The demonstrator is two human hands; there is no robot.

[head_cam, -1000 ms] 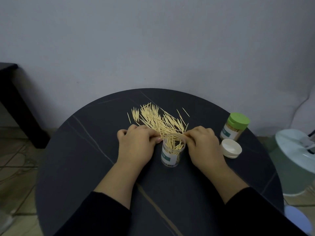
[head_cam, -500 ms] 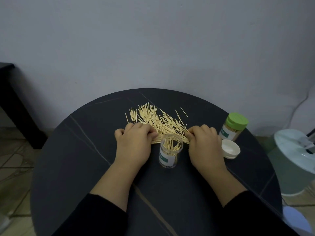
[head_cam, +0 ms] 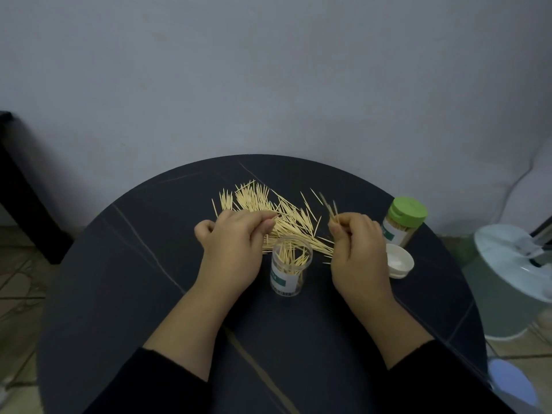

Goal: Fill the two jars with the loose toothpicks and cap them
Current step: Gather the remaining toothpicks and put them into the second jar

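Note:
An open clear jar (head_cam: 289, 268) stands between my hands, partly filled with upright toothpicks. Behind it a heap of loose toothpicks (head_cam: 268, 206) lies spread on the round black table (head_cam: 125, 264). My right hand (head_cam: 357, 249) pinches a few toothpicks (head_cam: 331, 209) that stick up from its fingertips, lifted off the table. My left hand (head_cam: 233, 246) has its fingers curled at the near edge of the heap; what they pinch is hidden. A second jar with a green cap (head_cam: 403, 221) stands at the right, full. A white cap (head_cam: 398, 261) lies open side up in front of it.
A pale green bin (head_cam: 513, 279) with a white lid stands on the floor to the right of the table. A dark piece of furniture (head_cam: 18, 186) is at the far left. A grey wall rises just behind the table.
My right hand has lifted off the table with a few toothpicks pinched in it. My left hand has curled its fingers at the heap's edge. The jar stays put.

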